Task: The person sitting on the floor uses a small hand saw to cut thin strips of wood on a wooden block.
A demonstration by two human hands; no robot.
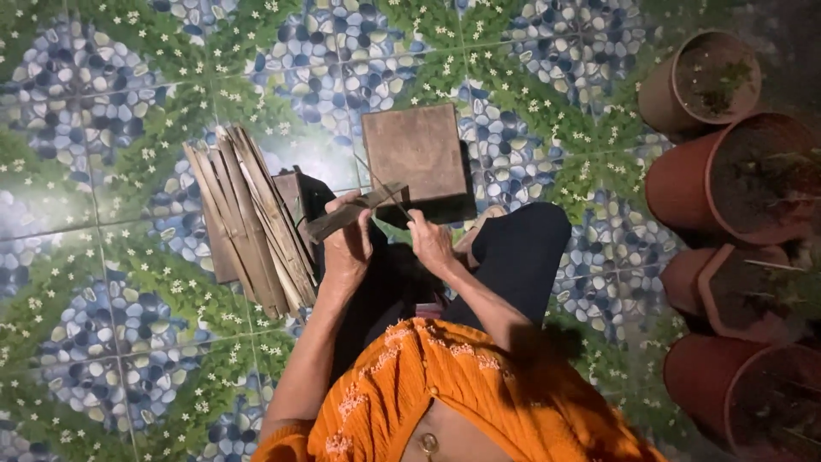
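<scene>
My left hand grips a flat brown strip of dried leaf or bamboo that lies across in front of me. My right hand pinches a thin sliver or blade that rises from the strip's right end. Both hands hover above my lap, over black trousers. Just beyond the hands stands a square brown wooden block on the floor. To my left lies a bundle of similar long brown strips, leaning on a small dark wooden board.
The floor is tiled with a blue pebble and green leaf pattern. Several terracotta plant pots line the right edge. My orange garment fills the bottom centre.
</scene>
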